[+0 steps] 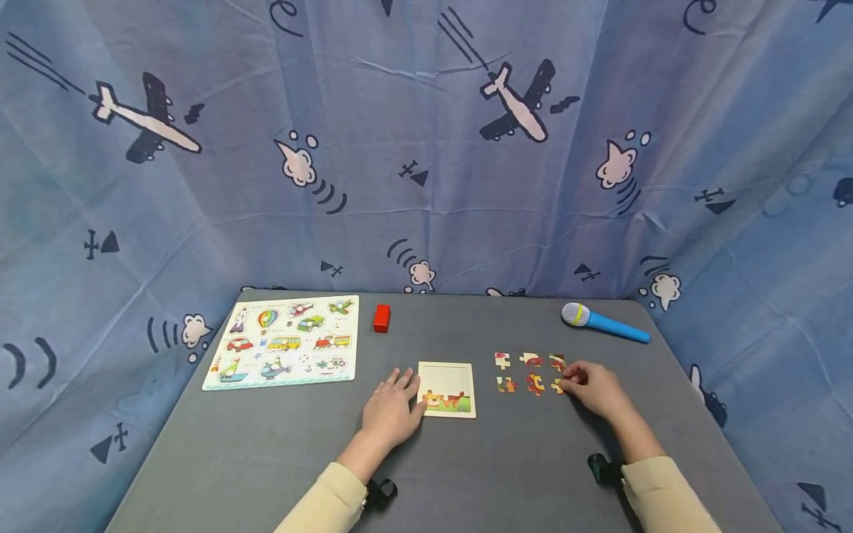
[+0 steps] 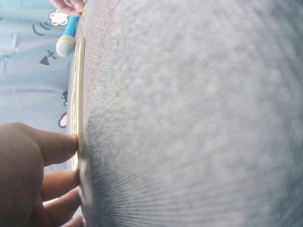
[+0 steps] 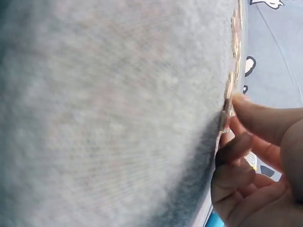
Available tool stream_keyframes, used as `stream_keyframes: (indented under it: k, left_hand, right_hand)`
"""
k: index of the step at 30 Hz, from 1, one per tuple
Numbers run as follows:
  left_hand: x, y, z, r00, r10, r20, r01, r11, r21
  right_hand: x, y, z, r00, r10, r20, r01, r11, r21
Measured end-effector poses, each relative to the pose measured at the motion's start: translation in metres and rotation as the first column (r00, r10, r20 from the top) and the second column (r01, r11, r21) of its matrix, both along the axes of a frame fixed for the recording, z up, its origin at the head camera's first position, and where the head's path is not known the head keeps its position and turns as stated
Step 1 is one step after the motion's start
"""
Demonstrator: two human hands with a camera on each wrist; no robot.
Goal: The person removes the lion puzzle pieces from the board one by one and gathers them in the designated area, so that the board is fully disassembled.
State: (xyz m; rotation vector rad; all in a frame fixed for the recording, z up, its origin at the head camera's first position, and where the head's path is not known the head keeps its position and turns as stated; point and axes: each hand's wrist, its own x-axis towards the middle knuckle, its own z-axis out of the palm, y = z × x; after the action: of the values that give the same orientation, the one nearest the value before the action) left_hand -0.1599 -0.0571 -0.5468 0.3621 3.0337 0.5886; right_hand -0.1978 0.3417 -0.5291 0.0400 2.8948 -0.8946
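A square wooden puzzle board (image 1: pixel 446 374) lies mid-table, with animal-picture pieces along its lower part. My left hand (image 1: pixel 392 411) rests at its left side, fingers spread and thumb at the board's edge. In the left wrist view, the thumb (image 2: pixel 59 147) touches the thin board edge (image 2: pixel 79 94). To the right, several loose jigsaw pieces (image 1: pixel 535 384) lie in two rows. My right hand (image 1: pixel 596 389) pinches the lower right jigsaw piece (image 1: pixel 557 386) between thumb and index finger, its other fingers curled. The right wrist view shows the pieces edge-on beside the thumb (image 3: pixel 255 116).
A large picture board (image 1: pixel 283 344) of vehicles lies at the back left. Beside it stands a red block (image 1: pixel 382 318). A blue toy microphone (image 1: pixel 606 322) lies at the back right, beyond my right hand. A patterned blue cloth (image 1: pixel 426 148) hangs behind the table.
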Motion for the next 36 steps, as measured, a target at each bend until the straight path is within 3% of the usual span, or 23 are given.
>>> stream_keyframes:
  k: [6,12,20,29,36]
  left_hand:
    - [0.001,0.0,0.001,1.0,-0.003,0.0,0.003,1.0,0.005]
    - [0.0,-0.004,0.001,0.999,-0.043,0.012,0.043,0.999,-0.017]
    - [-0.003,-0.011,0.003,0.989,-0.113,0.093,0.113,0.994,0.001]
    - [-0.004,-0.015,0.005,0.986,-0.134,0.101,0.134,0.991,0.012]
    - [-0.004,-0.018,0.007,0.981,-0.148,0.123,0.143,0.989,0.048]
  right_hand:
    - [0.0,-0.004,0.007,0.998,-0.017,-0.067,0.016,1.0,-0.008]
    - [-0.001,-0.028,0.025,0.995,0.019,-0.094,-0.022,0.999,-0.027]
    - [0.003,-0.064,0.039,0.987,0.077,-0.141,-0.09,0.992,-0.089]
    - [0.004,-0.111,0.038,0.979,0.131,-0.155,-0.158,0.972,-0.176]
    - [0.003,-0.149,0.027,0.978,0.169,-0.121,-0.192,0.957,-0.219]
